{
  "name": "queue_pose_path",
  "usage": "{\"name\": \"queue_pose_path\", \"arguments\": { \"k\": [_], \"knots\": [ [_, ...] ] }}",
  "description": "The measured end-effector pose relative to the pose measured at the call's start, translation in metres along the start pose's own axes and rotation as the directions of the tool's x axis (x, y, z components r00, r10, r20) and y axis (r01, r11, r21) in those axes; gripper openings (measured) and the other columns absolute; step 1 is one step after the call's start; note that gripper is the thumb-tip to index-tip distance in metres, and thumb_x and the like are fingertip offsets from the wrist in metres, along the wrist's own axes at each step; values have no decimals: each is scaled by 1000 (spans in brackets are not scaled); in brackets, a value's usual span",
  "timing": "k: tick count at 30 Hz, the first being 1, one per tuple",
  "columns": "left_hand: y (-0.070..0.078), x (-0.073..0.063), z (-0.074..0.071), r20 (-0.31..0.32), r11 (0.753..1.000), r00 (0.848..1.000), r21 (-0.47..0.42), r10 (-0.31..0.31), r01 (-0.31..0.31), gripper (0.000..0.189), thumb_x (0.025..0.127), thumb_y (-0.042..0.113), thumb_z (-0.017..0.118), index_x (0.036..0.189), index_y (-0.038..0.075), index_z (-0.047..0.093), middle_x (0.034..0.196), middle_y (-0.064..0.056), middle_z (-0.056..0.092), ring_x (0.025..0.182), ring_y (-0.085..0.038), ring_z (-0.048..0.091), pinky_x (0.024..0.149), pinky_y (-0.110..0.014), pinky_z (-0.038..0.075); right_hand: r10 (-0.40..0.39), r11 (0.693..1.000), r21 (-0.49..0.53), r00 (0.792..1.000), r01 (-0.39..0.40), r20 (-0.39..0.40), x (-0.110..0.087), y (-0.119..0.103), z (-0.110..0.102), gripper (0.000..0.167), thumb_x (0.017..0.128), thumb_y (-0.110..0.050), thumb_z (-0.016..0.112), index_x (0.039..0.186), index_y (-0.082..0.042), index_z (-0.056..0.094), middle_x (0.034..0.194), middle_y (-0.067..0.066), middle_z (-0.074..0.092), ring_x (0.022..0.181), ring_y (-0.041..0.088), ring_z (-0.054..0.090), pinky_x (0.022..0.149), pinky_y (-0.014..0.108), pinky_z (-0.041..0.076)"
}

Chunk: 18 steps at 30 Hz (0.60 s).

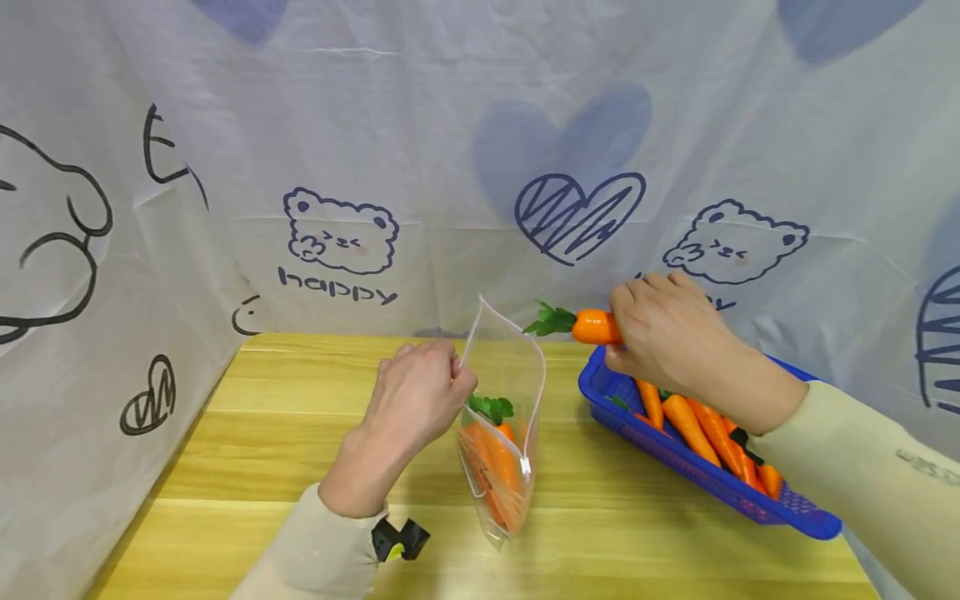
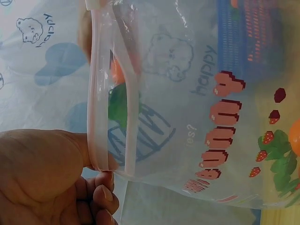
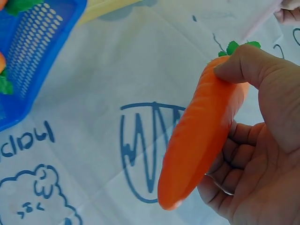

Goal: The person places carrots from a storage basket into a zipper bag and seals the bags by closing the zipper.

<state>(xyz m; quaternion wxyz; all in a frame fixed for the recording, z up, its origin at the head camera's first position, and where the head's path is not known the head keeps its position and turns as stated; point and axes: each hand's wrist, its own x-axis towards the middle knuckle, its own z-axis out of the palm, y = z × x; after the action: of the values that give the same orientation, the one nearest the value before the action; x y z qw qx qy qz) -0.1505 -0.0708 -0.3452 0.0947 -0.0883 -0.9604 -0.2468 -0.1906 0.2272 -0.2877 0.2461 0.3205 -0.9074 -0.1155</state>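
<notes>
My left hand (image 1: pixel 417 392) pinches the rim of a clear zip bag (image 2: pixel 178 136) between thumb and fingers, and the bag's mouth gapes. Carrots with green tops (image 1: pixel 495 467) lie in the lower part of the bag, seen through the plastic. My right hand (image 1: pixel 667 337) holds another carrot (image 3: pixel 201 136), thumb on one side and fingers curled on the other. Its leafy top (image 1: pixel 551 319) points left, right by the bag's open mouth in the head view. The bag bears pink printed letters (image 2: pixel 220 131).
A blue perforated basket (image 1: pixel 697 479) with several carrots (image 1: pixel 693 429) stands on the right, under my right forearm. The wooden table (image 1: pixel 300 450) runs up to a printed white cloth (image 1: pixel 435 167) at the back. More of this cloth hangs on the left.
</notes>
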Motion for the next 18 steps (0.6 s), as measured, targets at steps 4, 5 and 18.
{"name": "queue_pose_path", "arguments": {
  "k": [4, 5, 18],
  "knots": [
    [1, 0, 0, 0, 1000, 1000, 5, 2, -2, 15, 89, 20, 58, 75, 17, 55, 72, 0, 56, 76, -26, 53, 69, -38, 35, -1, 1000, 7, 1000, 1, 2, 11, -4, -6, 48, 77, -36, 85, 81, -7, 46, 72, 8, 51, 67, 30, 47, 66, 39, 31],
    [2, 0, 1, 0, 1000, 1000, 7, 2, -2, 15, 89, 20, 58, 75, 17, 56, 72, 0, 56, 76, -26, 53, 69, -38, 35, 0, 1000, 7, 1000, 0, 5, 15, -6, -8, 47, 77, -35, 84, 82, -7, 47, 72, 8, 53, 67, 30, 48, 65, 39, 32],
    [13, 2, 6, -6, 1000, 1000, 20, 22, -22, 19, 89, 21, 61, 72, 17, 55, 68, 0, 55, 71, -25, 53, 64, -38, 36, -9, 1000, -8, 999, 9, 46, 71, -51, -34, 44, 83, -42, 78, 91, -5, 57, 80, 11, 63, 73, 32, 59, 70, 43, 49]
  ]
}}
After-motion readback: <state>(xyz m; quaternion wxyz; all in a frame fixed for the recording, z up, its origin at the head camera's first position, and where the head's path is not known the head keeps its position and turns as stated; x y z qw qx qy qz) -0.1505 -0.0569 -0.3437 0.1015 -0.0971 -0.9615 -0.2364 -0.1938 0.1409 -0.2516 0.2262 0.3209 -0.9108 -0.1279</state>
